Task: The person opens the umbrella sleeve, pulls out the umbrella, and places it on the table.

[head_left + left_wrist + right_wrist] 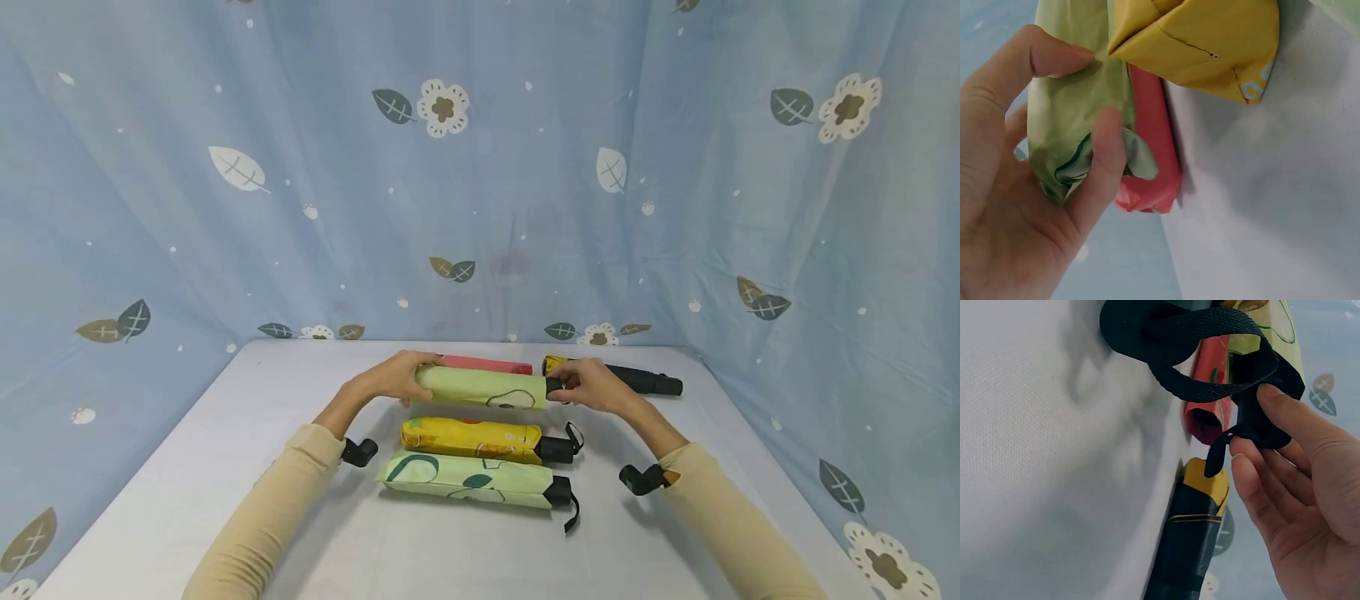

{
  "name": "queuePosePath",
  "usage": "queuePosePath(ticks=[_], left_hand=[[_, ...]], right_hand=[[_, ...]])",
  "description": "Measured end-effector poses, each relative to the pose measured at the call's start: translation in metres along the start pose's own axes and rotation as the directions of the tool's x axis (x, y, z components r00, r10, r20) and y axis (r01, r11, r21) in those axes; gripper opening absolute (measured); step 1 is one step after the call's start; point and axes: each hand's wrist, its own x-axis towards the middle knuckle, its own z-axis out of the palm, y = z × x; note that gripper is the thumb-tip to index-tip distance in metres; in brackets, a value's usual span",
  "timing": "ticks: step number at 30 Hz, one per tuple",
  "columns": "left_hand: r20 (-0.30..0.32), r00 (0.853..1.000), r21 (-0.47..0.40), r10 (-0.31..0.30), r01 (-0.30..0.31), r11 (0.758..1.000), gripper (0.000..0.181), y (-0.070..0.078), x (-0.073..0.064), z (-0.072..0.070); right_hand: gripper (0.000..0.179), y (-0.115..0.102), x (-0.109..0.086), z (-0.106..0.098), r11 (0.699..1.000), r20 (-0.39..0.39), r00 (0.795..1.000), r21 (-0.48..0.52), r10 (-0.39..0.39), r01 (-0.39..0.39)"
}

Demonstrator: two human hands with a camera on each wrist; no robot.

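Both hands hold a light green folded umbrella crosswise above the white table. My left hand grips its cloth end, thumb on one side and fingers on the other, as the left wrist view shows. With thumb and fingers, my right hand pinches the black handle at the other end. Nearer to me lie a yellow folded umbrella and a second light green umbrella, side by side, handles to the right. Behind the held one is a red umbrella cover, partly hidden.
A black and yellow folded umbrella lies at the back right, partly behind the right hand. A blue patterned curtain rises behind the white table and along both sides.
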Motion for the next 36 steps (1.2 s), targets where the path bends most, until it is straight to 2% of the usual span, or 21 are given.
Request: queuePosePath(ticks=[4,11,24,30,36], left_hand=[[0.003,1.000,-0.008,0.014,-0.014,1.000,0.064,0.000,0.000,0.000],[-0.015,1.000,-0.005,-0.007,0.007,1.000,0.068,0.001,0.003,0.003],[-0.013,0.998,-0.096,0.056,-0.057,0.994,0.063,-0.006,-0.003,0.003],[-0.009,0.998,-0.093,0.066,-0.067,0.993,0.064,-0.009,-0.004,0.004],[-0.040,0.997,-0.131,0.066,-0.071,0.989,0.063,-0.012,-0.004,0.006]], right_hand=[[0.039,0.000,0.001,-0.001,1.000,-0.004,1.000,0.017,0.001,0.000],[0.038,-0.001,0.001,-0.005,1.000,-0.004,1.000,0.016,-0.003,0.003],[0.036,0.002,-0.002,-0.006,0.997,0.008,1.000,0.075,-0.009,0.008],[0.038,0.002,-0.004,-0.009,0.996,0.007,1.000,0.084,-0.002,0.001],[0.039,0.001,-0.006,-0.011,0.994,-0.001,1.000,0.109,-0.002,0.002]])
